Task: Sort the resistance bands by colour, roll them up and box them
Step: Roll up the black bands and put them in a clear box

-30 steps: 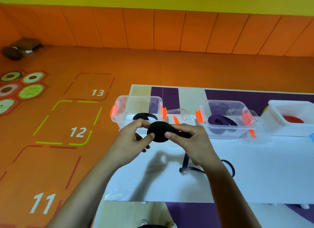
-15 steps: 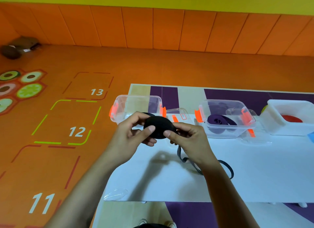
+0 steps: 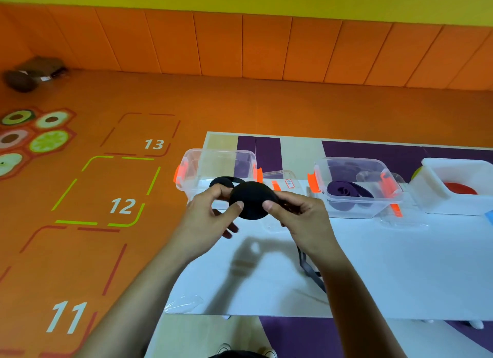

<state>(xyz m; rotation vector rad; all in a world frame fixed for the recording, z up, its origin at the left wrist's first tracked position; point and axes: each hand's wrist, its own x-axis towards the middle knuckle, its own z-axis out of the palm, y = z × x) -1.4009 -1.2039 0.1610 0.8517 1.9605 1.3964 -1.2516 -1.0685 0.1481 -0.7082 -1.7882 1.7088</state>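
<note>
Head view: both hands meet above the left part of the white tabletop [image 3: 400, 264] and hold a black roll [image 3: 252, 200] of resistance band between them, raised clear of the surface. The left hand [image 3: 210, 216] pinches the roll's left side, with the thumb on the near face and the fingers curled behind. The right hand [image 3: 301, 219] pinches the right side in the same way, its fingers closed round the band where it leaves the roll. A loose tail [image 3: 306, 267] of the same band drops from under the right hand to the tabletop (its end is hidden by the right forearm).

Three boxes stand in a row along the far edge of the tabletop.
- **Left clear box** [image 3: 213, 163]: has orange latches, stands just behind the roll and contains a coiled black band [image 3: 224, 181].
- **Clear lid** [image 3: 280, 176]: lies on the tabletop beside the left clear box, on its right.
- **Middle clear box** [image 3: 373, 168]: also has orange latches and contains a purple band [image 3: 346, 192].
- **White box** [image 3: 437, 195]: stands towards the right edge and contains a red band [image 3: 460, 189].

A clear plastic wrapper [image 3: 184, 303] lies at the near-left corner. Left of the tabletop, the orange floor [image 3: 240, 104] bears outlined squares numbered 11, 12 and 13.
</note>
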